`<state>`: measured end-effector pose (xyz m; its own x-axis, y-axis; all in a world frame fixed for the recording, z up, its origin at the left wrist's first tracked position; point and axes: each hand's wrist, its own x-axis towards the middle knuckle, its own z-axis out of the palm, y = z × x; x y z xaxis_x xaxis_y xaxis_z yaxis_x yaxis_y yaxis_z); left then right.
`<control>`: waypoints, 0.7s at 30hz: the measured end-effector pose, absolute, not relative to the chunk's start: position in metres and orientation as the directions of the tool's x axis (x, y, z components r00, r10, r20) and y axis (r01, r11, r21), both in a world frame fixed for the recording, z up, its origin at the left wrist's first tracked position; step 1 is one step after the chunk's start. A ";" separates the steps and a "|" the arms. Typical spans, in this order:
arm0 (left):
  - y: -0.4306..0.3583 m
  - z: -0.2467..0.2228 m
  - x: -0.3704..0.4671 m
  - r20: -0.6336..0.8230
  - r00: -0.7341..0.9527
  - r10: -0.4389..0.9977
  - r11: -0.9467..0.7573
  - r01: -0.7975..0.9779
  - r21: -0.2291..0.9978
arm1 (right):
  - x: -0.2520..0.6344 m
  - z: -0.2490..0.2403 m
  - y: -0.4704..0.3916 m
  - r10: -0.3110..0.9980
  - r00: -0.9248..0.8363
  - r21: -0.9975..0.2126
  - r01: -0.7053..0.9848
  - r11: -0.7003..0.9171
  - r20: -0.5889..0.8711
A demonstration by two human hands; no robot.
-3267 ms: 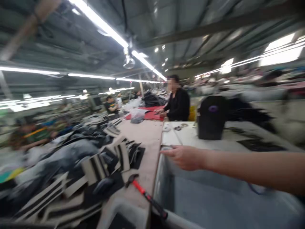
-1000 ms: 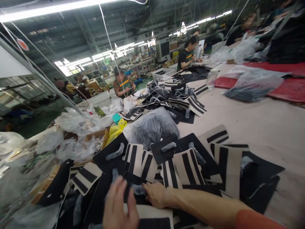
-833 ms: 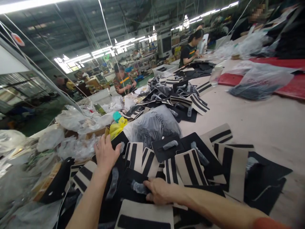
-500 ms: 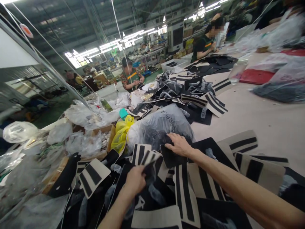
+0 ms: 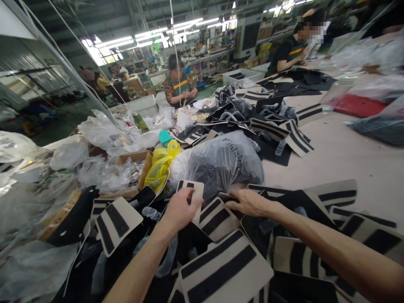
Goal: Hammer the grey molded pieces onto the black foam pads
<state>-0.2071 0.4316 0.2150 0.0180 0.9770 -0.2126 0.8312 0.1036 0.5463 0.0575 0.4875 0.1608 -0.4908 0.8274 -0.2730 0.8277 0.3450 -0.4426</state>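
Striped panels (image 5: 227,267) — where are they found?

They are heaped along the near part of the worktop (image 5: 341,164), beige with dark bands, mixed in with black panels (image 5: 303,288).

And how is the left hand (image 5: 181,212) placed?

It is held over the lower part of a small striped panel (image 5: 198,190). Thumb and forefinger are seen parted there; whether the panel is pinched in that grip cannot be told.

What of the right hand (image 5: 252,203)?

Its fingers are bent at the upper edge of another striped panel (image 5: 217,219), which is set between the two hands. The fingertips are blurred, so the state of that grip — pinching or loose — cannot be told.

What is seen just beyond?

A full plastic bag (image 5: 221,162) with printed letters is set behind both hands, and a yellow bag (image 5: 158,168) is placed just beside it. Farther off, a second heap (image 5: 240,105) of dark and striped pieces is spread, and a co-worker (image 5: 179,84) is seen behind it.
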 end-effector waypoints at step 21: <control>0.399 0.143 -0.213 -0.267 0.317 0.910 -0.054 0.730 0.681 | -0.065 0.140 0.528 0.411 -0.907 0.097 0.419 0.903 0.093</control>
<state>-0.2134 0.3990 0.1433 0.3169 0.9101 -0.2671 0.7299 -0.0542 0.6814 -0.0650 0.5275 0.1402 -0.9068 0.4112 0.0927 0.4193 0.9027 0.0969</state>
